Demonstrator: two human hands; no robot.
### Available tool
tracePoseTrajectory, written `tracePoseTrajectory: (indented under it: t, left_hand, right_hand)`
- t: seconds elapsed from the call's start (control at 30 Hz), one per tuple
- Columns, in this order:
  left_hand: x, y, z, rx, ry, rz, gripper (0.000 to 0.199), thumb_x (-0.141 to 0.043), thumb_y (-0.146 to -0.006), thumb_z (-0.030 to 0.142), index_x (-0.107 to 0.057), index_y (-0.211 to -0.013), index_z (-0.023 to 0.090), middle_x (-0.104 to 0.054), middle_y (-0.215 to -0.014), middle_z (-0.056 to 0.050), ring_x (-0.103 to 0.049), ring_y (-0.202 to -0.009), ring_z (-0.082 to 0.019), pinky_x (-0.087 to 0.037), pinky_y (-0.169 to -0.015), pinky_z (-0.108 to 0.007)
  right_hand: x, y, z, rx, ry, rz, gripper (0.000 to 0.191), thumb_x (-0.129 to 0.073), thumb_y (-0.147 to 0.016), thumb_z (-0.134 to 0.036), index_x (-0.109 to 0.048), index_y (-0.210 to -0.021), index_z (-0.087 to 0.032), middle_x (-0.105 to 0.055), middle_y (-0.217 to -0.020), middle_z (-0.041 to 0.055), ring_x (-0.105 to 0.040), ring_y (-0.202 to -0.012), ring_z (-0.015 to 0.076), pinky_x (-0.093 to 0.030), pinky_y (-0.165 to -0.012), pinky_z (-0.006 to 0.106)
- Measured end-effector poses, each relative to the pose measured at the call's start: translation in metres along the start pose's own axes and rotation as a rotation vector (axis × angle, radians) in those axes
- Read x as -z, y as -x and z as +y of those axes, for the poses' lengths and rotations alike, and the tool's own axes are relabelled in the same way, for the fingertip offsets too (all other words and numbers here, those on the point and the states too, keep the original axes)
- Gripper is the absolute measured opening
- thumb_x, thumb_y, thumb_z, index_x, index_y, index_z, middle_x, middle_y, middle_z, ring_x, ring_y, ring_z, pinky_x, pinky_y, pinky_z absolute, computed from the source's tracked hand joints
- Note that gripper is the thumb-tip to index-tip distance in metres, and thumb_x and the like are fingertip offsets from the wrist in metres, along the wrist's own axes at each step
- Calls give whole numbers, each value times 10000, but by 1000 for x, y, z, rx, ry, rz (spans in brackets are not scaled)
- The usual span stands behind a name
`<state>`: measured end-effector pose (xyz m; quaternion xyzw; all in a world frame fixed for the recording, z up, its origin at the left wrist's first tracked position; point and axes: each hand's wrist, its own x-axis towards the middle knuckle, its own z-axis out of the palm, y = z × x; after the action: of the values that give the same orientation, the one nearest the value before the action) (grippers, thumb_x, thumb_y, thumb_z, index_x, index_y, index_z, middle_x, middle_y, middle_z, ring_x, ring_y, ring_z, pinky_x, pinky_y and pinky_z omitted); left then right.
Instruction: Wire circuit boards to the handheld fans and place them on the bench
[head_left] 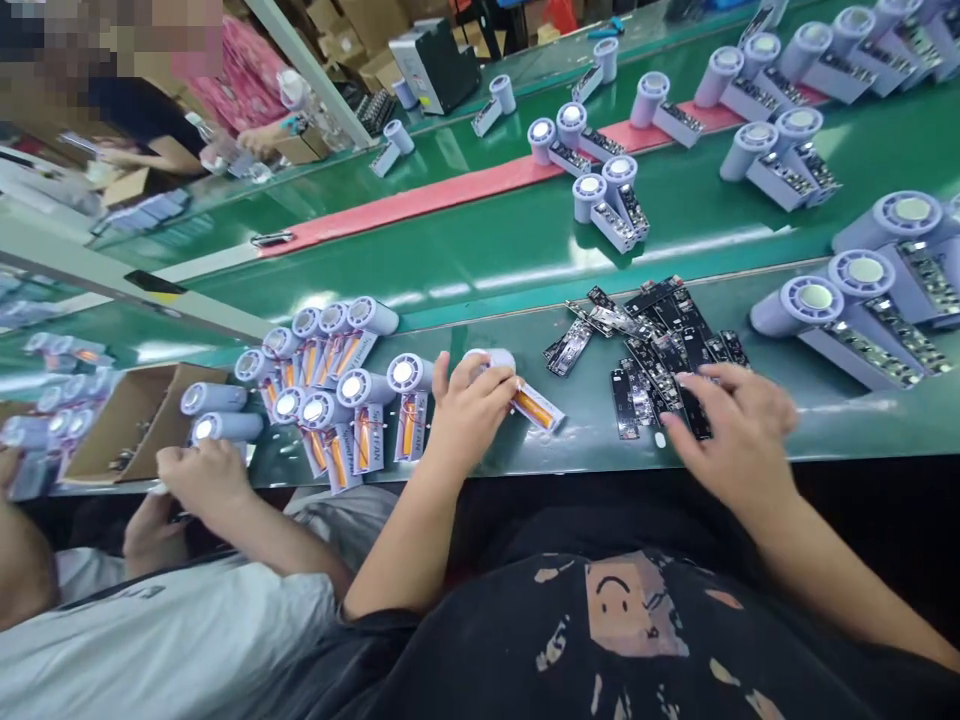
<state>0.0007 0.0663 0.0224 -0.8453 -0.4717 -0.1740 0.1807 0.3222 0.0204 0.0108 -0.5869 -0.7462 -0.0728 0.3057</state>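
My left hand (480, 405) is closed around the head of a small lilac handheld fan (540, 408), whose handle shows an orange battery. Much of that fan head is hidden under my fingers. Over the right edge of a pile of black circuit boards (667, 325) is my right hand (739, 430), thumb and fingers apart; whether its fingertips touch a board I cannot tell. Left of my left hand lies a group of similar fans (367, 435), their orange batteries and thin wires showing.
More fans with boards in their handles (862, 340) lie at the right. Beyond runs a green conveyor belt (465, 240) with a red strip (450, 190) and several fans. At left, a co-worker's hands (210, 480) are near a cardboard box (135, 425). Other people stand across the line.
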Motion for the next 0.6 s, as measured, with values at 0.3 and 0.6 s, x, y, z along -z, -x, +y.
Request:
tracePoseTrajectory:
  t: [0.3,0.6]
  left_hand:
    - [23,20,27,-105,264,51,119,-639,-941,205,-708,-999,284,-758,-1083,23,-575,-1175,-224,-270,-1174,-460]
    - [14,45,47,161,446,261,70,-679,-898,152,-688,-918,219,-763,-854,-2,-592,-873,-188,-471,-846,-349]
  right_hand:
    - [-28,-13,-76,218,-488,-407,300,-555,-981,-295,-590,-1261,-192,-690,-1123,82,-608,-999,250,-419,-845,395]
    - [-39,-31,-101,260,-587,-429,174,-578,-977,-294,-687,-1068,-193,-709,-1006,67,-631,-923,246,-448,-796,382]
